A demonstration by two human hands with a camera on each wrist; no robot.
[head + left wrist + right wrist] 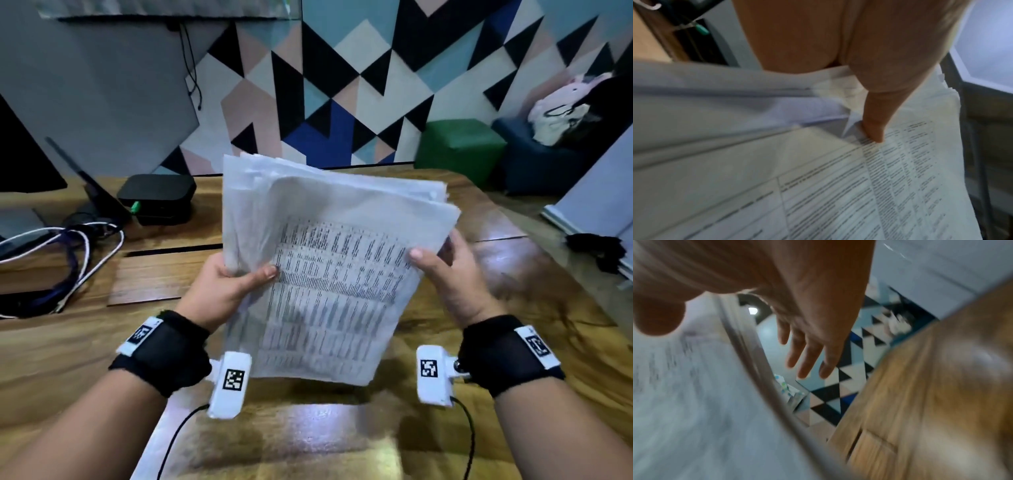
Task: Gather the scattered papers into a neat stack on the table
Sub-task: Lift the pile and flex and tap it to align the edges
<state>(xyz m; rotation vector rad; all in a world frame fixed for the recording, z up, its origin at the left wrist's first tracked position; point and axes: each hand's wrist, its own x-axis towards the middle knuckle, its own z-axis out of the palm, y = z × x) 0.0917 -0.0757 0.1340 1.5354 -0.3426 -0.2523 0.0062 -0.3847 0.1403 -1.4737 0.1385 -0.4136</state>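
A thick bundle of printed papers [325,274] stands tilted on its bottom edge on the wooden table [479,428], its top edges uneven. My left hand [239,277] grips the bundle's left edge, thumb [875,126] pressed on the printed front sheet [818,186]. My right hand [442,260] is at the right edge, thumb tip on the front. In the right wrist view its fingers [807,356] are straight and spread, apart from the blurred papers [684,402]. A pale sheet [154,445] lies flat on the table below my left wrist.
A black box [157,198] and a tangle of cables [68,253] sit at the back left beside a dark monitor [20,154]. A green stool [459,144] and a blue stool [534,164] stand beyond the table's far right corner. A black object [596,250] lies right.
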